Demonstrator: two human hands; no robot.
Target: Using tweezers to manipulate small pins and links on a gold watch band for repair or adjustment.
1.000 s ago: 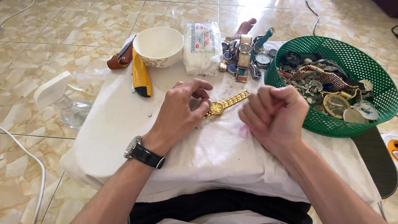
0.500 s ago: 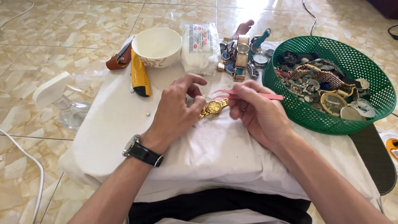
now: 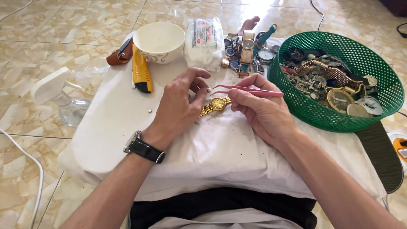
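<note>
Left hand: my left hand (image 3: 180, 106), black-strapped wristwatch (image 3: 143, 148) on its wrist, is curled over the gold metal wristwatch with the gold dial (image 3: 217, 104); fingertips pinch a tiny white bit near the tweezer tips.
Right hand: my right hand (image 3: 260, 111) grips the slim pink tweezers (image 3: 248, 90), their points aimed left, just above the gold watch.
Watch position: lying on the white cloth-covered board (image 3: 127, 127), between both hands, near the middle.
Around it: white ceramic bowl (image 3: 159, 41), yellow utility knife (image 3: 140, 70), white packet of cotton pads (image 3: 204, 39), a cluster of loose watches (image 3: 248, 51), green plastic mesh basket (image 3: 383, 80) full of watch parts.
Risk, as I judge it: the white bit is small; a loose pinch or a twitch of the tweezers could flick it onto the cloth, where it would vanish against white. Tweezer points slipping could scratch the dial glass.
</note>
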